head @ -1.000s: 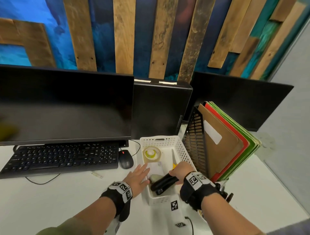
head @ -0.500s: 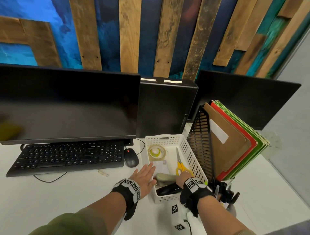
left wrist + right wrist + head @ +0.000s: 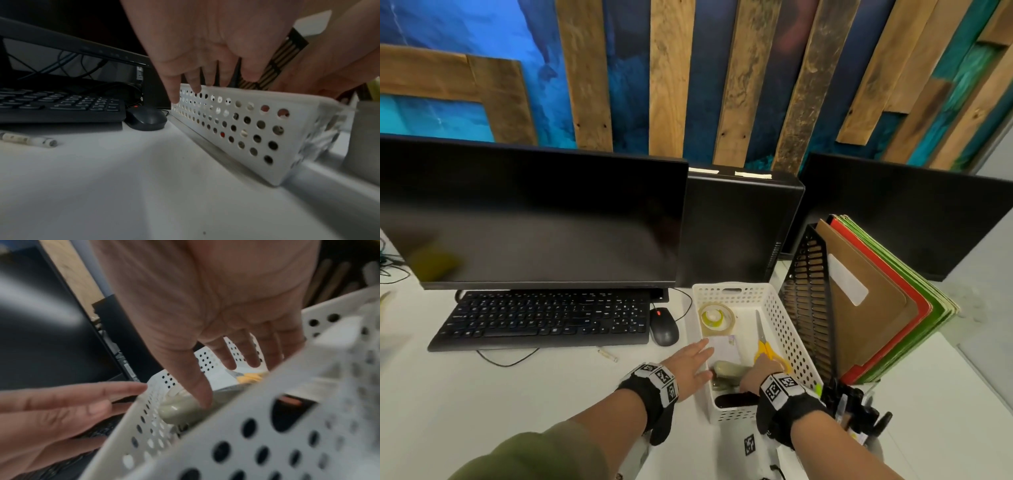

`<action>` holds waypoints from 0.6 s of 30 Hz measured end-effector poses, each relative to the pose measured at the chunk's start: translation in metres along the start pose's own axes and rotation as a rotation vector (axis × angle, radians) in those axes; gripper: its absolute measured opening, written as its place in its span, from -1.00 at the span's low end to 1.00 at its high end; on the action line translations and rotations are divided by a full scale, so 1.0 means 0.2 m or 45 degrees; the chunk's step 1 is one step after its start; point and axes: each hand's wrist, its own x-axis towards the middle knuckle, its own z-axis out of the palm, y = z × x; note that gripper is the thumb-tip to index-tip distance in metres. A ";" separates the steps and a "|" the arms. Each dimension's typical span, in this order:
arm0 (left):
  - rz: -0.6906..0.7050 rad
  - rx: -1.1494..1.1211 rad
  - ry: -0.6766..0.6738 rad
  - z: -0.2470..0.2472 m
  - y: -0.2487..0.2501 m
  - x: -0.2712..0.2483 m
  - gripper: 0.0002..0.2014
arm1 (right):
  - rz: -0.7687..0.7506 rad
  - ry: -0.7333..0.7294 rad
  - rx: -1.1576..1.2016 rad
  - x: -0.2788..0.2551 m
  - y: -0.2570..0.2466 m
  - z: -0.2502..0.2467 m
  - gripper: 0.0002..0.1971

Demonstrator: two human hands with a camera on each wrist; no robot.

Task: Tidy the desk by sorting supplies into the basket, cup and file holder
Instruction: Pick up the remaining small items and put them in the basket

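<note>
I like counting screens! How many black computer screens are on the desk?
2: the big black monitor stands behind the keyboard on the left; another black monitor stands behind the file holder on the right.

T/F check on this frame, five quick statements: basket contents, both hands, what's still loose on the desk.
1. The scissors with yellow handles lie inside the white basket. True.
2. The tape roll sits on the desk beside the keyboard. False: it lies in the basket, at its far end.
3. The left hand has a closed grip on the basket rim. False: its fingers are straight, resting against the basket's left wall.
4. The right hand reaches into the basket, its thumb on the beige stapler. True.
5. A small white stick-like item lies on the desk in front of the keyboard, outside the basket. True.
</note>
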 end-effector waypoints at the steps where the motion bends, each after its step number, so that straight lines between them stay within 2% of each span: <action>1: 0.009 -0.057 0.072 -0.01 -0.02 -0.01 -0.46 | -0.024 0.068 -0.019 -0.02 -0.03 -0.02 -0.48; 4: -0.023 -0.140 0.325 -0.03 -0.09 -0.05 -0.58 | -0.163 0.260 0.020 -0.08 -0.14 -0.06 -0.66; 7: -0.143 -0.138 0.524 -0.05 -0.18 -0.14 -0.72 | -0.397 0.369 0.158 -0.18 -0.31 -0.06 -0.76; 11: -0.332 -0.142 0.570 -0.06 -0.37 -0.30 -0.75 | -0.632 0.289 0.231 -0.32 -0.54 0.05 -0.96; 18: -0.680 -0.143 0.612 -0.11 -0.73 -0.67 -0.70 | -0.897 0.020 0.062 -0.40 -0.82 0.37 -0.95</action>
